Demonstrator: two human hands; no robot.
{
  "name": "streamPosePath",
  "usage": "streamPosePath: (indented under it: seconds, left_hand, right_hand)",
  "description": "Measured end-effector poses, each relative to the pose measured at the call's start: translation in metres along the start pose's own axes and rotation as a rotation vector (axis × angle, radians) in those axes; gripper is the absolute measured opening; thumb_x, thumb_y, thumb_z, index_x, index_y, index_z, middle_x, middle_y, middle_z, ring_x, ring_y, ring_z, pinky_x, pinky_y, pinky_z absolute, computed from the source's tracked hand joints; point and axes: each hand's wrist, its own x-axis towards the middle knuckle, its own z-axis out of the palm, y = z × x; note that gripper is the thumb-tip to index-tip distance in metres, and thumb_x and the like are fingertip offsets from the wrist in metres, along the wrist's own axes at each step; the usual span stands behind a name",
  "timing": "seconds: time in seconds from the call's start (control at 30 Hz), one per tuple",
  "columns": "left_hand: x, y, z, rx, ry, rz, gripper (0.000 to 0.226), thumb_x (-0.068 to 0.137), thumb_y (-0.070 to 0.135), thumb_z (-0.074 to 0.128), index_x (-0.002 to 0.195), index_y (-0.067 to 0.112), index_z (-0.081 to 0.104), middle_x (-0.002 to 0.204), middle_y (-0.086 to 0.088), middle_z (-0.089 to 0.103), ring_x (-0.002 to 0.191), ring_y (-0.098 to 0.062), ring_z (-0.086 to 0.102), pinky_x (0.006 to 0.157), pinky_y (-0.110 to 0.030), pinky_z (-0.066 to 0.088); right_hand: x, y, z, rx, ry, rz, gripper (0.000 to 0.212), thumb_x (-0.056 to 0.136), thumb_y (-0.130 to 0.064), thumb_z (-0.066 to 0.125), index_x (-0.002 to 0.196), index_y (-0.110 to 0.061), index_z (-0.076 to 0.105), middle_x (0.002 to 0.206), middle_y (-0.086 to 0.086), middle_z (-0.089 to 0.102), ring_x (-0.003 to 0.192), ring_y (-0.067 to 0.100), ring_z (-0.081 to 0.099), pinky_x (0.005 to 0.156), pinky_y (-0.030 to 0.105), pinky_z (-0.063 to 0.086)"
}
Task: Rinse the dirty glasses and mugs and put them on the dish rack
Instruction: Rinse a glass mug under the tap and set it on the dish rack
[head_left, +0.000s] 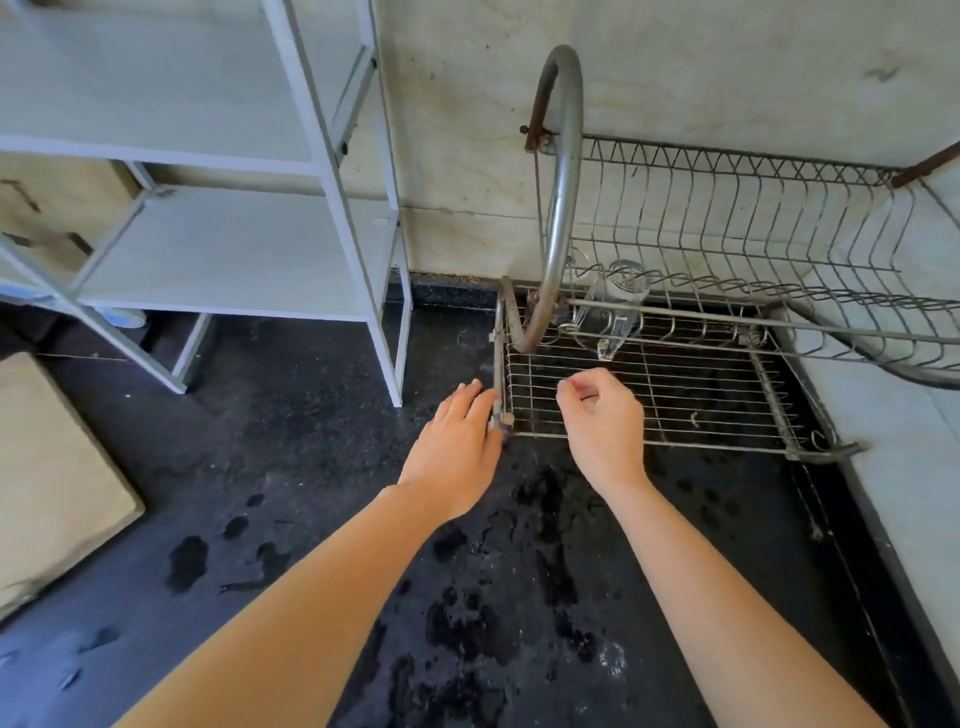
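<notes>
A metal wire dish rack (675, 395) stands on the dark wet counter, with a higher tier (727, 218) behind it. One clear glass (621, 306) lies tilted at the back of the lower tier. My left hand (457, 447) rests with its fingers against the rack's front left corner post. Over the lower tier's front left part hovers my right hand (602, 421), fingers loosely curled, with nothing in it.
A white shelf unit (234, 234) stands at the left on the black counter (311, 467), which carries water splashes. A beige board (52, 467) lies at the far left. A light wall runs along the right side.
</notes>
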Motion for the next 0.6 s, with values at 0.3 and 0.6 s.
streamPosePath:
  seconds: [0.3,0.6]
  left_hand:
    - [-0.144,-0.11,-0.064,0.056,0.109,-0.299,0.043,0.102,0.025,0.034,0.144,0.015,0.036,0.156,-0.005,0.026,0.143,-0.022,0.019,0.114,-0.037,0.027]
    - [-0.386,-0.254,-0.118,0.036,0.292,-0.615,0.04,0.099,0.019,0.037,0.138,0.013,0.045,0.142,-0.004,0.044,0.131,-0.025,0.036,0.106,-0.034,0.034]
  right_hand:
    - [-0.128,-0.083,0.094,0.003,-0.396,-0.125,0.016,0.092,-0.026,0.058,0.091,-0.011,0.062,0.085,-0.004,0.059,0.078,0.012,0.056,0.072,0.025,0.043]
    - [-0.323,-0.192,0.212,-0.137,-0.796,-0.396,0.021,0.095,-0.03,0.054,0.104,-0.011,0.058,0.097,0.0,0.056,0.083,0.017,0.055,0.074,0.028,0.044]
